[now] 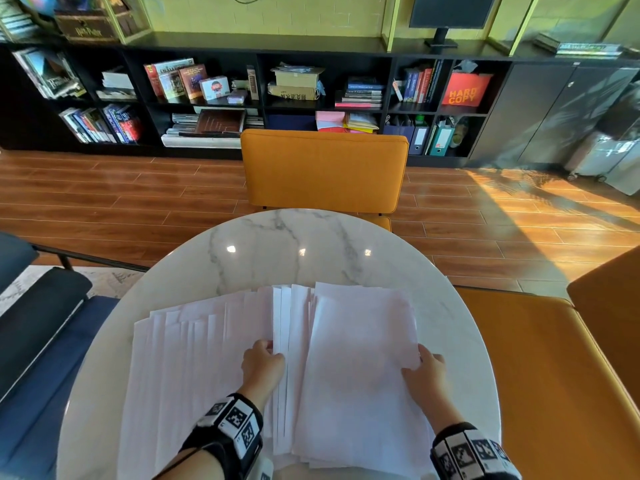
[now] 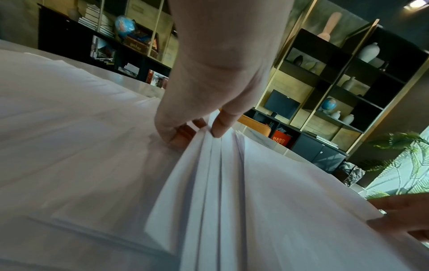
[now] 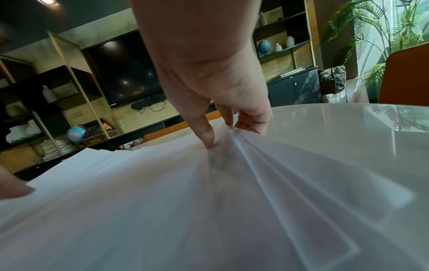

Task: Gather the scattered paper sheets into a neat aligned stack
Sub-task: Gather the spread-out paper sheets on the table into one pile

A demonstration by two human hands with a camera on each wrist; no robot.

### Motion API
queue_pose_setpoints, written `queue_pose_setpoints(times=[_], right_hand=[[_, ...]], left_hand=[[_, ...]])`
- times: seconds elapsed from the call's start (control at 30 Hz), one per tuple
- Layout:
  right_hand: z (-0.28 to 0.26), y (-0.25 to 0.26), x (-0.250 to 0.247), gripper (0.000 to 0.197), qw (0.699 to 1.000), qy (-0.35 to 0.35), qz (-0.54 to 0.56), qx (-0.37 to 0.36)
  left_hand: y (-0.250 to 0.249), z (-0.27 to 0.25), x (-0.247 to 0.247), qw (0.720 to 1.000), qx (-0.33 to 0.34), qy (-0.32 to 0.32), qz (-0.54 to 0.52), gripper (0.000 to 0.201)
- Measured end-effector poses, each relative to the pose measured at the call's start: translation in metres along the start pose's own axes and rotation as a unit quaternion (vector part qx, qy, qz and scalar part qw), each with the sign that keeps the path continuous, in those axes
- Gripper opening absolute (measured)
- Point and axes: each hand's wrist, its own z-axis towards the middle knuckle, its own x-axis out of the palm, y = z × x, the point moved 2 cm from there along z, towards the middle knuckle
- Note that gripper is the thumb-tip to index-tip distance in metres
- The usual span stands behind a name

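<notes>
Several white paper sheets [image 1: 207, 358] lie fanned across the near half of the round marble table [image 1: 294, 244]. A thicker bunch of sheets [image 1: 360, 368] sits on the right, partly lifted. My left hand [image 1: 265, 363] pinches the left edges of that bunch [image 2: 216, 165], thumb on top and fingers curled under. My right hand [image 1: 424, 370] pinches the bunch's right edge [image 3: 243, 146], thumb on top and fingers beneath. The fanned sheets [image 2: 69, 146] to the left lie flat and untouched.
An orange chair [image 1: 323, 171] stands at the table's far side, another orange seat [image 1: 540, 368] at the right, and a dark blue chair [image 1: 41, 341] at the left. A black bookshelf [image 1: 263, 91] runs along the far wall.
</notes>
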Motion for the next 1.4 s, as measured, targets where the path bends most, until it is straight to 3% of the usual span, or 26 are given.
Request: queue_pose_setpoints(times=[0.3, 0.43, 0.53, 0.63, 0.77, 0.83, 0.9, 1.0, 1.1, 1.23, 1.33, 1.4], right_hand=[[-0.012, 0.024, 0.016, 0.058, 0.995, 0.084, 0.014, -0.055], [-0.021, 0.027, 0.018, 0.053, 0.993, 0.093, 0.000, -0.075], [-0.023, 0.025, 0.016, 0.051, 0.992, 0.098, 0.006, -0.082], [-0.023, 0.022, 0.015, 0.055, 0.991, 0.102, 0.035, -0.075], [-0.021, 0.016, 0.013, 0.070, 0.989, 0.068, 0.106, -0.071], [-0.026, 0.016, 0.008, 0.068, 0.972, 0.076, 0.207, -0.077], [-0.033, 0.017, 0.003, 0.051, 0.935, 0.118, 0.321, -0.089], [-0.043, 0.018, 0.002, 0.046, 0.906, 0.153, 0.380, -0.102], [-0.040, 0.016, 0.011, 0.039, 0.920, 0.115, 0.364, -0.090], [-0.031, 0.009, 0.023, 0.030, 0.945, 0.091, 0.307, -0.067], [-0.025, 0.004, 0.028, 0.047, 0.975, 0.059, 0.198, -0.085], [-0.026, 0.003, 0.028, 0.065, 0.987, 0.032, 0.131, -0.090]], left_hand=[[-0.006, -0.015, 0.008, 0.999, 0.013, -0.030, -0.039, 0.055], [-0.007, -0.014, 0.011, 0.995, 0.036, -0.034, -0.088, 0.026], [-0.005, -0.018, 0.011, 0.995, 0.064, -0.002, -0.070, 0.028], [-0.004, -0.023, 0.010, 0.993, 0.101, 0.025, -0.050, 0.045], [-0.015, -0.029, 0.002, 0.985, 0.138, 0.043, -0.091, 0.043], [-0.018, -0.030, -0.001, 0.981, 0.146, 0.056, -0.119, 0.039], [-0.020, -0.031, -0.004, 0.976, 0.149, 0.063, -0.145, 0.038], [-0.019, -0.036, -0.007, 0.972, 0.146, 0.075, -0.168, 0.032], [-0.013, -0.035, -0.009, 0.975, 0.135, 0.070, -0.160, 0.029], [0.006, -0.023, -0.024, 0.991, 0.082, -0.001, -0.103, 0.025], [0.018, -0.015, -0.040, 0.997, 0.029, -0.052, -0.040, 0.012], [0.027, -0.007, -0.045, 0.998, 0.001, -0.065, -0.019, 0.032]])
